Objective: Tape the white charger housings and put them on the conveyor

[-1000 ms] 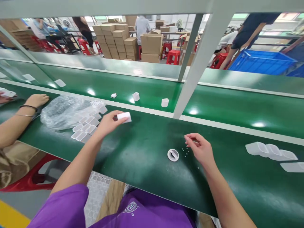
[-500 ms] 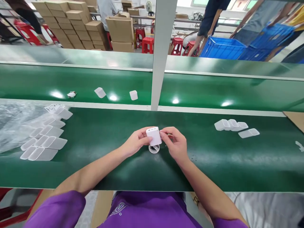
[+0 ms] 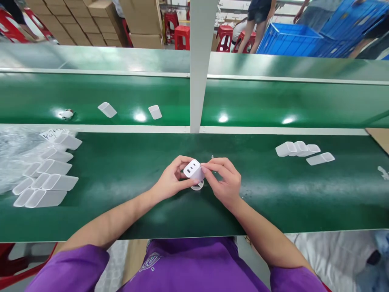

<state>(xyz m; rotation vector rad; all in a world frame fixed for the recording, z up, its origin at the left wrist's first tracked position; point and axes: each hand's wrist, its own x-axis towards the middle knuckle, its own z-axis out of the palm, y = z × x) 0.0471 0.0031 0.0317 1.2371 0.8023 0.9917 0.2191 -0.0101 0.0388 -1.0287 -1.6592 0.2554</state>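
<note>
My left hand (image 3: pixel 172 178) grips a white USB charger (image 3: pixel 196 172) between thumb and fingers, its port face tilted up and to the left. At the charger's upper right edge, my right hand (image 3: pixel 223 178) is closed in a pinch with thumb and forefinger touching it. Anything small between those fingertips is hidden. Just beneath the charger, a clear round ring (image 3: pixel 198 186) lies on the green work surface (image 3: pixel 170 221), partly covered. A tiny clear scrap (image 3: pixel 212 156) sits just beyond my hands.
Several translucent white sleeves (image 3: pixel 50 198) lie at left beside clear plastic bags (image 3: pixel 15 158); more sleeves (image 3: pixel 287 149) sit at right. A green conveyor belt (image 3: pixel 258 105) runs behind, carrying two sleeves (image 3: pixel 107 109) and a small white part (image 3: pixel 66 114). A white post (image 3: pixel 199 65) stands ahead.
The charger has been tipped and turned so its ports face up toward me. My right fingertips have shifted to its upper corner. The camera view has tilted down.
</note>
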